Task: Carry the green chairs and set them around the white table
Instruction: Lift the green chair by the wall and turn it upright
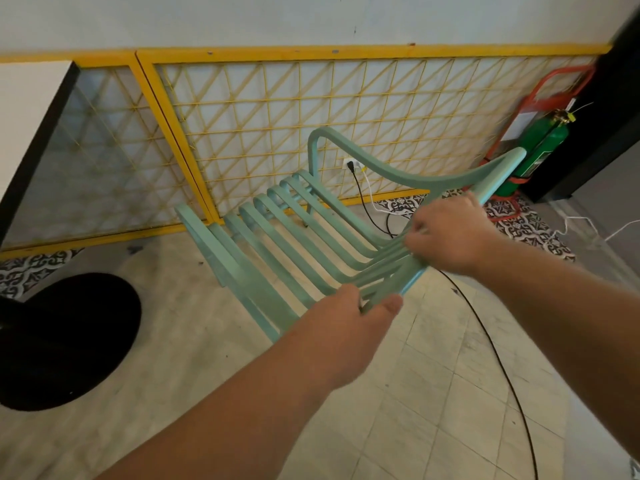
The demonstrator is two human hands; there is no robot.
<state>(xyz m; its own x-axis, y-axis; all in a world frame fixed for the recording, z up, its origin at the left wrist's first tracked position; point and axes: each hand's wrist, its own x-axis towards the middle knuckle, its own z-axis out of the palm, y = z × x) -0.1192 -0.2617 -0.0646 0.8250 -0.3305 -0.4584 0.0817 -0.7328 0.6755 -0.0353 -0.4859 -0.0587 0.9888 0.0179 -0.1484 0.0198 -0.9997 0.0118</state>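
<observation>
**1. Clearances.** You hold the green chair [249,275] tilted, between the white table [27,98] on your left and the red stand [540,84] on your right. Its slatted seat points away from you, toward the yellow lattice panel [242,109] on the wall. The far end of the chair lies near that panel. You cannot tell whether the legs touch the floor [415,393].

- The dark edge of the table runs down the left side of the view.
- The table's round black base [65,341] sits on the floor, left of the chair and apart from it.
- One arm of the chair reaches toward the red stand, near it.
- Open floor lies between the base and the black cable [491,358].

**2. Grip.** Your left hand [343,327] clamps the near ends of the slats, thumb on top and fingers curled beneath. Your right hand [450,233] grips the slats and frame further right, fingers wrapped round them.

**3. Holders.** The red stand holds a green cylinder [543,147], upright, with a band round its lower part.

**4. Floor and room.**

- The floor is pale tile, with a strip of patterned tile [519,223] along the wall.
- The black cable runs from a wall socket [353,164] behind the chair, under your right arm, to the lower edge of the view.
- A white cable [588,226] lies on the floor at the right.
- A black cabinet [606,133] stands in the right corner, just beside the stand.
</observation>
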